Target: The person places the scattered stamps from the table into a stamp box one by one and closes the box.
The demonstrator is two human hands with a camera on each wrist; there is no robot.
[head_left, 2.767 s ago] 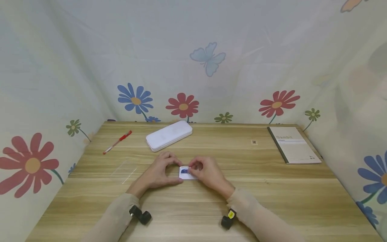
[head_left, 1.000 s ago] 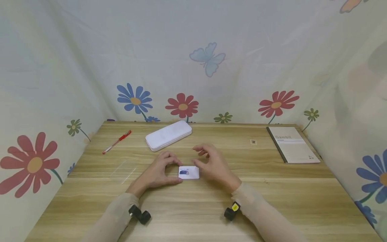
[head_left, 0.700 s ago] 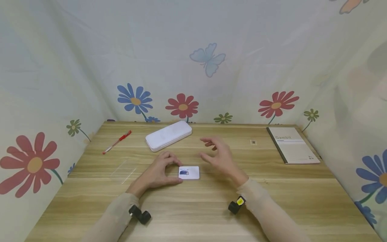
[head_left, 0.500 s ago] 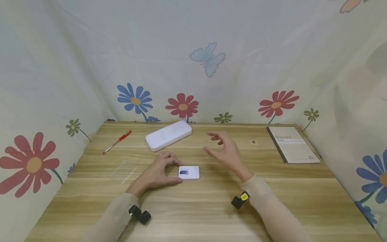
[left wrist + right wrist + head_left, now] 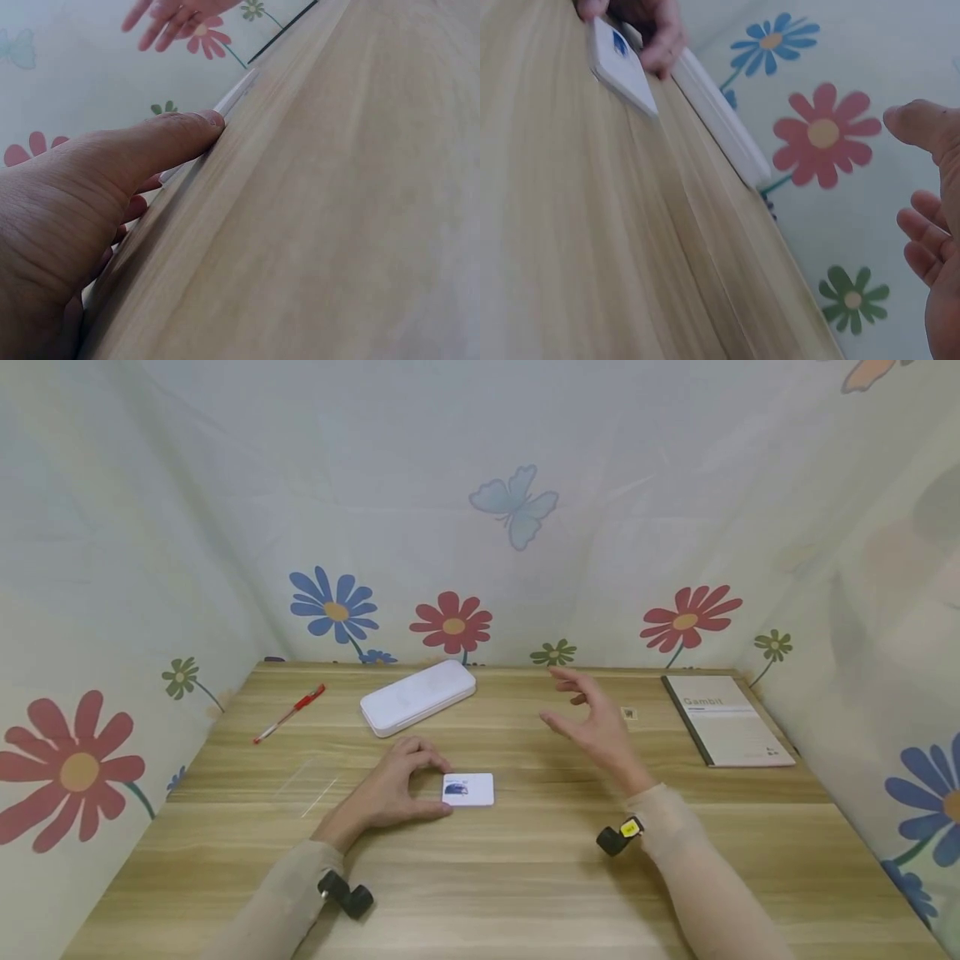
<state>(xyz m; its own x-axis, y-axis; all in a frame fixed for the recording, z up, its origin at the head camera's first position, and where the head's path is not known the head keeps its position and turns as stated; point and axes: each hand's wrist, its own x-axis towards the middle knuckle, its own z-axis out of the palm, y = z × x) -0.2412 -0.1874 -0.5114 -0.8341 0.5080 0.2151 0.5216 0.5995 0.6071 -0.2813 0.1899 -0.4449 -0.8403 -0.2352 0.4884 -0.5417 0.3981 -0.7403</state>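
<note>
A small flat white case (image 5: 480, 789) with a blue picture (image 5: 455, 788) at its left end lies on the wooden table. My left hand (image 5: 382, 787) holds it at the left end, thumb at the near corner and forefinger at the far corner. The case's thin edge (image 5: 622, 88) shows in the right wrist view. My right hand (image 5: 600, 731) hovers apart from it, over the right part of the table, fingers spread from the thumb and nothing between them. A small square sticker with a dark print (image 5: 629, 713) lies just beyond that hand.
A white pencil case (image 5: 418, 697) lies behind the left hand, and a red pen (image 5: 290, 713) further left. A clear plastic sheet (image 5: 318, 797) lies left of the left hand. The notebook (image 5: 727, 721) sits at the back right, before a flowered curtain (image 5: 600, 527).
The right hand, at the picture on the case 2.8 s ago, has lifted off and moved right and toward the back. The left hand and the case have stayed in place.
</note>
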